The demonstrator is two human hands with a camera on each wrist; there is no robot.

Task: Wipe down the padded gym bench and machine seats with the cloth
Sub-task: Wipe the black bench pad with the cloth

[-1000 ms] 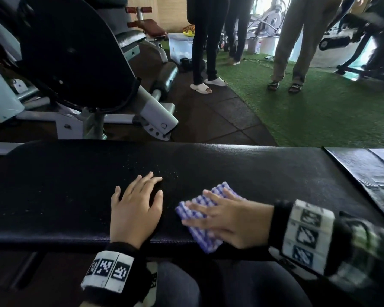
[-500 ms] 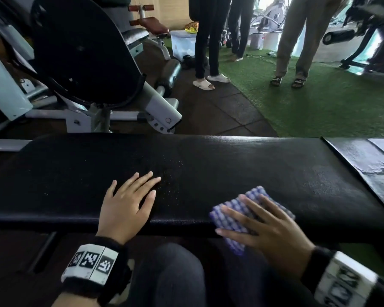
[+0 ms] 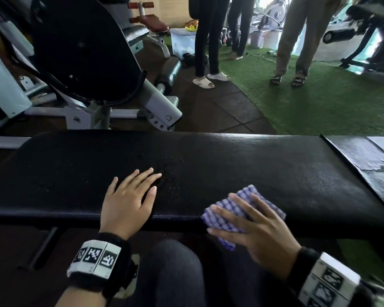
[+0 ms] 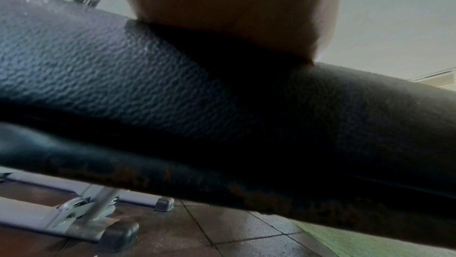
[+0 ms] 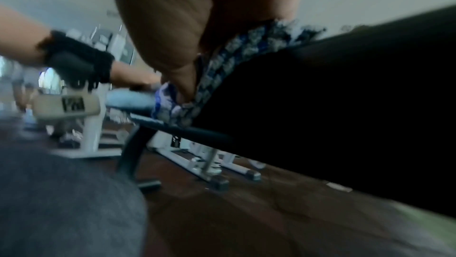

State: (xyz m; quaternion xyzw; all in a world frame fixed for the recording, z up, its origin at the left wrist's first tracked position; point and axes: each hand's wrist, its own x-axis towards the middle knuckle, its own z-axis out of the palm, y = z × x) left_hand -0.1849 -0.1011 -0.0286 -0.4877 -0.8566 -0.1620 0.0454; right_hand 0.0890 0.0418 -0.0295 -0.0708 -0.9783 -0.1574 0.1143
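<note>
A black padded bench (image 3: 253, 162) runs across the head view. My left hand (image 3: 129, 196) lies flat on it, fingers straight and slightly spread, holding nothing. To its right, my right hand (image 3: 253, 224) presses a folded blue-and-white checked cloth (image 3: 247, 189) onto the bench's near edge with spread, straight fingers. Part of the cloth hangs over the front edge. In the left wrist view the palm (image 4: 234, 7) rests on the grained pad (image 4: 123, 85). The blurred right wrist view shows my hand (image 5: 167, 27) on the cloth (image 5: 222, 70) over the pad (image 5: 345, 105).
A machine with a large black pad (image 3: 82, 52) stands behind the bench at the left. Two people (image 3: 208, 41) (image 3: 297, 41) stand farther back beside green turf (image 3: 319, 96). A worn pad (image 3: 368, 156) adjoins the bench at the right. My knee (image 3: 171, 273) is below the bench.
My right hand slid the cloth to the right along the near edge, away from the left hand, then almost stopped. The left hand stayed flat in place.
</note>
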